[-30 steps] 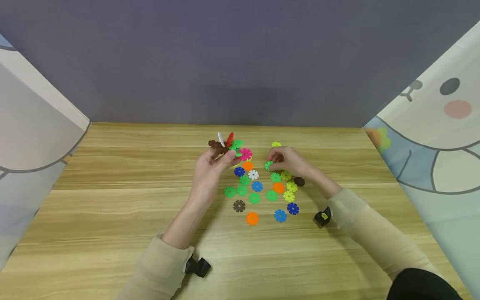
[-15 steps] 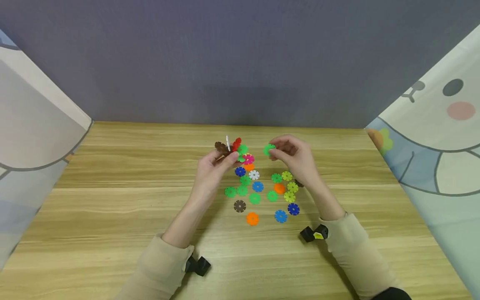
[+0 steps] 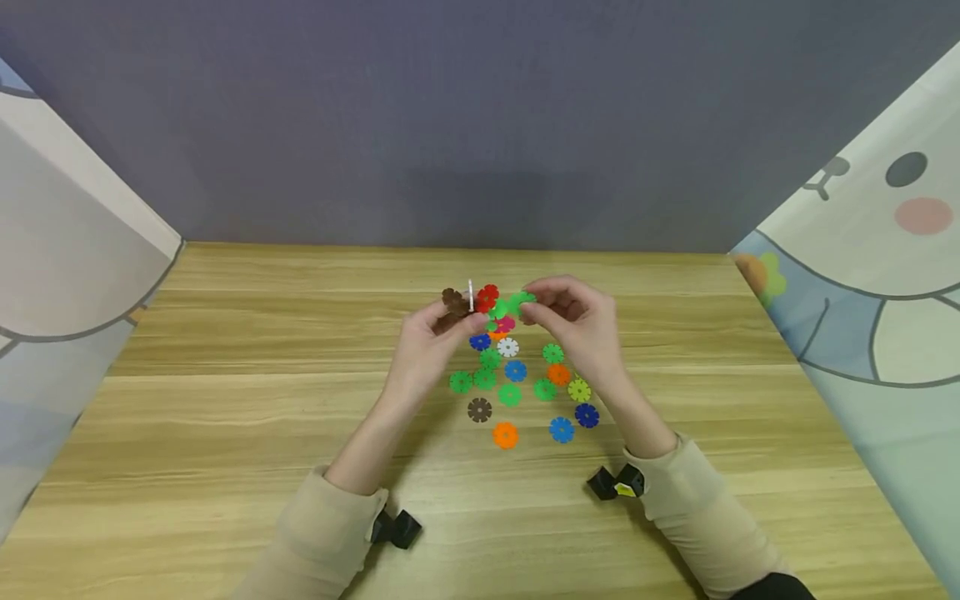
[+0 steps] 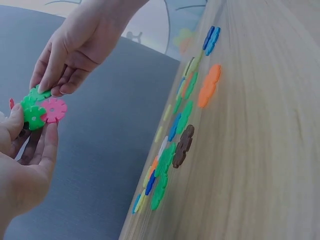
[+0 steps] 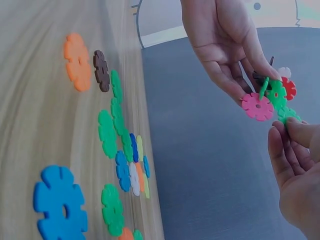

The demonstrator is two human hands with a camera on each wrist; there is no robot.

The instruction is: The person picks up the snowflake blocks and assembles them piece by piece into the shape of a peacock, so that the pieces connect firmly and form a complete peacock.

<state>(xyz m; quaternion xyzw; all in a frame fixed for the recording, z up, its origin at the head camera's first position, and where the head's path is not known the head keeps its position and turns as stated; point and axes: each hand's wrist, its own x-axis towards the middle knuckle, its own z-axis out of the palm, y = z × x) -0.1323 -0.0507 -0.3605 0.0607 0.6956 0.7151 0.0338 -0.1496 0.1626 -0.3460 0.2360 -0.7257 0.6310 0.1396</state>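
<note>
My left hand [image 3: 429, 350] holds up a cluster of interlocked notched plastic discs, pinched between thumb and fingers. In it I see a brown disc [image 3: 452, 301], a white one seen edge-on [image 3: 471, 296], a red disc [image 3: 488, 297], a pink disc [image 5: 258, 106] and green discs [image 5: 276, 93]. My right hand [image 3: 583, 327] pinches another green disc [image 4: 40, 94] by its edge. That disc meets the cluster's green side; whether its slot is engaged I cannot tell. Fingers cover part of the cluster.
Several loose discs lie flat on the wooden table [image 3: 247, 400] below the hands, among them an orange disc [image 3: 506, 435], a brown disc [image 3: 480, 410] and a blue disc [image 3: 561, 430]. A grey panel [image 3: 465, 125] stands behind the table's far edge.
My right hand has lifted the green disc off the table and brought it left, up against the cluster. My left hand has shifted slightly right, turning the cluster a little.
</note>
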